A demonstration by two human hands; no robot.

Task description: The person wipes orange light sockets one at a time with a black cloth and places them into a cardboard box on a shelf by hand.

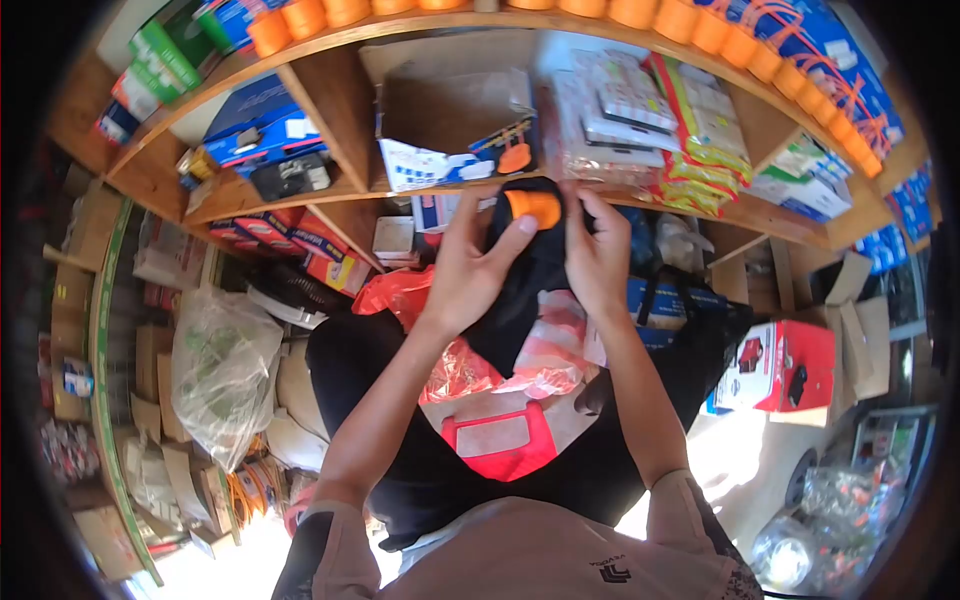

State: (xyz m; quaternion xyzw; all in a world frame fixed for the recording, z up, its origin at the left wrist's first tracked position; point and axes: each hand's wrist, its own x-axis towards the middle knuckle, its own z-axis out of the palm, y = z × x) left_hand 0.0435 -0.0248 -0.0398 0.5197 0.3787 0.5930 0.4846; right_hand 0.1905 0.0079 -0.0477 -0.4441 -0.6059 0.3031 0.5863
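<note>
A black cloth item [515, 300] with an orange patch [536, 207] at its top hangs between my hands, in front of the shelf. My left hand [472, 262] holds its left side, the thumb lying on the orange part. At the right edge, my right hand [598, 250] has its fingers bent and pressed together at the cloth. Below and behind the cloth are a red plastic bag [456, 370] and a red-and-white striped bag [556, 335], near my knees.
Wooden shelves [740, 215] hold an open box [455, 110], plastic packets [620, 100] and a row of orange spools [635, 12]. A clear bag [222, 370] stands left; a red-and-white box [790, 365] sits right. A red stool [510, 455] is between my legs.
</note>
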